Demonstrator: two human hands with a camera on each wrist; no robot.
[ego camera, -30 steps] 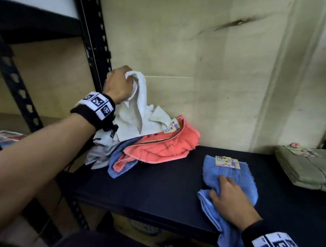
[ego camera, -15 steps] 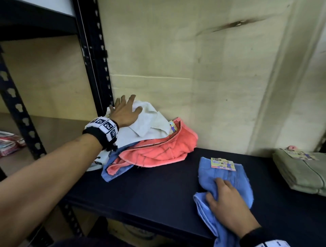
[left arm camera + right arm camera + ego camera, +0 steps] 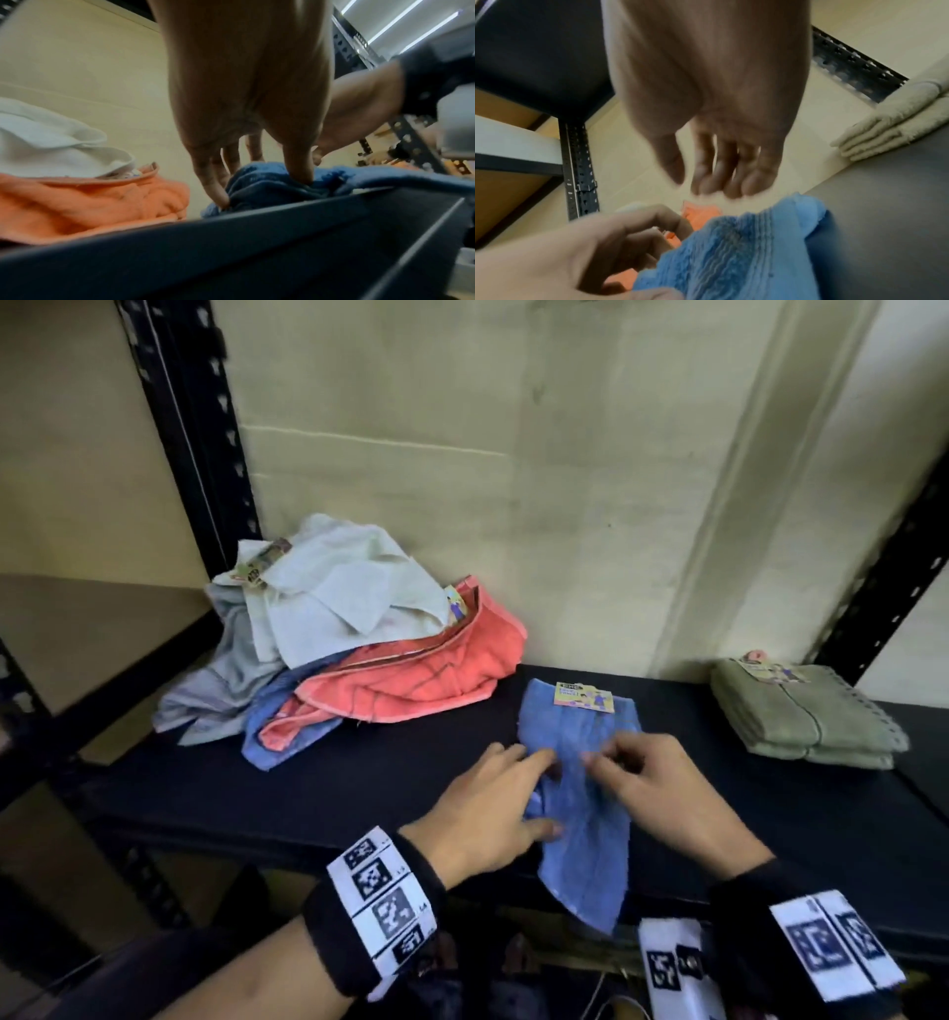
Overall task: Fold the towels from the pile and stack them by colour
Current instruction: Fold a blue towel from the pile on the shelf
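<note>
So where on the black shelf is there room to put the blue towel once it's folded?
The bare black shelf between the blue towel and the folded green towels looks free. So does the front strip below the messy pile of white, orange and blue towels. The back left corner is crowded by that pile.

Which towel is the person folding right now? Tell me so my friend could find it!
Look at the black shelf against the cream wall. Near its front edge, between the messy pile on the left and the folded green towels on the right, lies the blue towel. It lies alone, with a paper tag at its far end and both hands on it.
</note>
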